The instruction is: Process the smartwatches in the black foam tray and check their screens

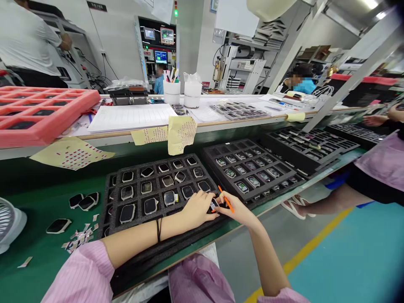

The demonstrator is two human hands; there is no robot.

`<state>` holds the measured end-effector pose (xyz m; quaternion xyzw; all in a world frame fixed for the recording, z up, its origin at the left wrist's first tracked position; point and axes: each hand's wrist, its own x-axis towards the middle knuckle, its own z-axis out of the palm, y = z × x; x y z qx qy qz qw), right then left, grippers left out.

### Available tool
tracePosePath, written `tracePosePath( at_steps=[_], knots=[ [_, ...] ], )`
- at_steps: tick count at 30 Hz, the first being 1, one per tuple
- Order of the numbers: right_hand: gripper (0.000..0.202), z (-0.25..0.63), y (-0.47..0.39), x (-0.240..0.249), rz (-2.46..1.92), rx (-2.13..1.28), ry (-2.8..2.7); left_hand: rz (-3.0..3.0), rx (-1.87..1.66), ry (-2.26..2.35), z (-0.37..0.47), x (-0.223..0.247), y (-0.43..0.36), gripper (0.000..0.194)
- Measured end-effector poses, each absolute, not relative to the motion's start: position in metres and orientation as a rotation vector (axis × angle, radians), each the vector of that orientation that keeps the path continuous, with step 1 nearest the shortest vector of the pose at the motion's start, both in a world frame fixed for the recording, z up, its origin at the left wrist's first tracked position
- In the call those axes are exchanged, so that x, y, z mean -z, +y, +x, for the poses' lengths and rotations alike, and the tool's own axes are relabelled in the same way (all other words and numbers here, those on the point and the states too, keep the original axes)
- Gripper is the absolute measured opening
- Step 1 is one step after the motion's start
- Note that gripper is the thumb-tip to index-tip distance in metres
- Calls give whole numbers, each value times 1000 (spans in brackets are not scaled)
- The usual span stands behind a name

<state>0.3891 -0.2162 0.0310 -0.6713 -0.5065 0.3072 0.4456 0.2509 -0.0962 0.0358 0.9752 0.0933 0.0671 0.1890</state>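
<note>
My left hand (198,207) is closed around a small smartwatch body (213,205), its screen partly lit and partly hidden by fingers. In my right hand (236,207) a thin orange stick-like tool (226,200) is gripped, slanting up past the knuckles. The right fingertips meet the smartwatch from the other side. Both hands are over the front right corner of a dark foam tray (137,191) whose pockets hold several strapless smartwatches. One watch (169,198) there has a yellow tab at its side.
Several loose watches (59,226) and a scatter of small paper-like strips (80,237) lie on the green bench at left. More foam trays (208,155) of watches extend right. Above runs a shelf with red foam (47,126) and papers (132,118). A co-worker's sleeve (381,155) shows at right.
</note>
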Motion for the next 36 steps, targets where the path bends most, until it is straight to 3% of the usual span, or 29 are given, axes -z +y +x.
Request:
tracePosePath(
  at_steps=[15,22,27,36],
  knots=[
    [40,397,-196,-28,-1725,-715,-1242,2522,-280,170,234,-31,-86,44],
    [52,374,-181,-35,-1481,-741,-883,2321,-410,249,227,-45,-83,61],
    [52,342,-154,-52,-1362,-674,-890,2260,-568,453,212,-49,-72,46],
    [47,309,-112,-76,-1199,-1094,-1035,2245,-736,591,155,-63,-37,41]
  ],
)
